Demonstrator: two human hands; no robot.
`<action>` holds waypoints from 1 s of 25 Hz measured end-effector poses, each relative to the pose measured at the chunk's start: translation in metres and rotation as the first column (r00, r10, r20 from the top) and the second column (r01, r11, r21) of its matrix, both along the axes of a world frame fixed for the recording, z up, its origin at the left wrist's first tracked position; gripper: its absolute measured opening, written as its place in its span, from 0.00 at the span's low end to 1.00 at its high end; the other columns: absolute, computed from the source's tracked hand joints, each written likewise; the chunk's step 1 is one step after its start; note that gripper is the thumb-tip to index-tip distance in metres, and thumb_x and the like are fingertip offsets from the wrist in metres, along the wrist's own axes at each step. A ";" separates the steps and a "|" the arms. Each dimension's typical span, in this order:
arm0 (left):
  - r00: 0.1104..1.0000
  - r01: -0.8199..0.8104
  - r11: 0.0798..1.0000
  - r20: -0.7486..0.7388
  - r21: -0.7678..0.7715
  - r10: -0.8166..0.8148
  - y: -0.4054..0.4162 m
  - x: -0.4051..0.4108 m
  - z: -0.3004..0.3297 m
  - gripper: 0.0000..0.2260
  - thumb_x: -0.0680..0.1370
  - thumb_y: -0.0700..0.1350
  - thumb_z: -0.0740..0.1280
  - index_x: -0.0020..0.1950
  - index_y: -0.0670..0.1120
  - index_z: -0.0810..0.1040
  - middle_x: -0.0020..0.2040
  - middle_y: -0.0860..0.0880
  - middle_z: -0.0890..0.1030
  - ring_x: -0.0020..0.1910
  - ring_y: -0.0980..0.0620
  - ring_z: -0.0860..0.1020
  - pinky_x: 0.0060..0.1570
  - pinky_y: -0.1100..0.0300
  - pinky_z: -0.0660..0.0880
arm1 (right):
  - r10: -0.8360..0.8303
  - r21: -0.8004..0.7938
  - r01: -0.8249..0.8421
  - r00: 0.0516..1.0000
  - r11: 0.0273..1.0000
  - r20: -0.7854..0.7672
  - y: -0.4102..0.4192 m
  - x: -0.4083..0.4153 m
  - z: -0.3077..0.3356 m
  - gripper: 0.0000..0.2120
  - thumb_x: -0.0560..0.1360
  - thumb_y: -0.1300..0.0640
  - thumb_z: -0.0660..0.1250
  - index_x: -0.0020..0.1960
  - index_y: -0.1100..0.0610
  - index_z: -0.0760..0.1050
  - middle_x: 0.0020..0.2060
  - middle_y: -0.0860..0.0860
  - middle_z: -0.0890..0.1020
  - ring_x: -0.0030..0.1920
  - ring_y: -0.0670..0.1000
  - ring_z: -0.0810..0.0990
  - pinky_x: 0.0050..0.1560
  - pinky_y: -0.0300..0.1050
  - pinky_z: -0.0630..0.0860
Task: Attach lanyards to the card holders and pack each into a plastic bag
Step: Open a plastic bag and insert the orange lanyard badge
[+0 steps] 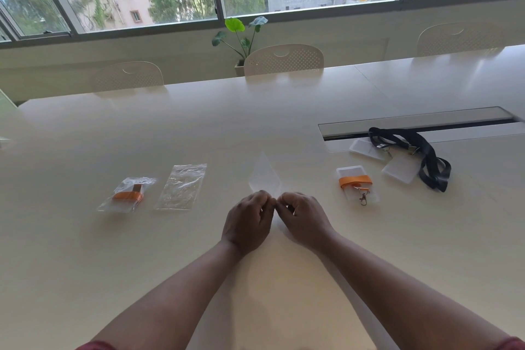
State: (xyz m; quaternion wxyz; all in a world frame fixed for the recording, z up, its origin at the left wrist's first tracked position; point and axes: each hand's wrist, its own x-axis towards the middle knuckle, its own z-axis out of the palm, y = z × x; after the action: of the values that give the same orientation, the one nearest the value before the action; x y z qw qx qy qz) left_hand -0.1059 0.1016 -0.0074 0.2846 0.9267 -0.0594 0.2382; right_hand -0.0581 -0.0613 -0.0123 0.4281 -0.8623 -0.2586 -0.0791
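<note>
Likely office meeting room, long table (255, 122), chairs (284, 60)

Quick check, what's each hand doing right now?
Left hand: fingers curled, pinching the near edge of the clear plastic bag.
Right hand: fingers curled, pinching the same bag edge.

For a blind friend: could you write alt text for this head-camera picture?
Both hands, left hand and right hand, pinch a clear plastic bag over a pale table. Left lie a packed bag and an empty bag; right, card holders with orange lanyard and black lanyards.
</note>
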 end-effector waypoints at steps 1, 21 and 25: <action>1.000 -0.002 1.000 0.000 -0.003 0.002 0.000 0.000 0.000 0.11 0.82 0.51 0.59 0.42 0.49 0.71 0.37 0.54 0.76 0.36 0.51 0.72 0.33 0.56 0.69 | 0.002 0.005 -0.002 1.000 1.000 -0.001 0.000 0.000 0.000 0.15 0.77 0.47 0.62 0.37 0.54 0.74 0.32 0.47 0.78 0.35 0.49 0.74 0.38 0.52 0.73; 0.989 -0.143 0.986 0.033 -0.092 0.146 -0.001 -0.005 0.008 0.09 0.82 0.48 0.64 0.43 0.48 0.71 0.32 0.56 0.71 0.31 0.52 0.70 0.32 0.56 0.69 | -0.256 0.179 0.259 0.966 0.949 -0.041 -0.004 -0.001 0.002 0.10 0.70 0.48 0.62 0.33 0.52 0.69 0.28 0.45 0.74 0.35 0.43 0.74 0.33 0.44 0.68; 0.993 -0.108 0.993 0.042 -0.053 0.110 -0.002 -0.007 0.009 0.10 0.82 0.51 0.61 0.44 0.49 0.70 0.32 0.56 0.72 0.30 0.52 0.69 0.31 0.58 0.65 | -0.216 0.065 0.221 0.973 0.973 -0.077 -0.003 -0.001 0.003 0.13 0.71 0.40 0.63 0.35 0.48 0.71 0.33 0.43 0.78 0.35 0.42 0.75 0.35 0.42 0.70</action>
State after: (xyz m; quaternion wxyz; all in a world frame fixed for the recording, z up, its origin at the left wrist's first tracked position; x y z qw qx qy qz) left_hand -0.1125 0.0997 0.0012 0.2931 0.9155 -0.0090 0.2754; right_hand -0.0592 -0.0644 -0.0090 0.4567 -0.8715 -0.1442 -0.1050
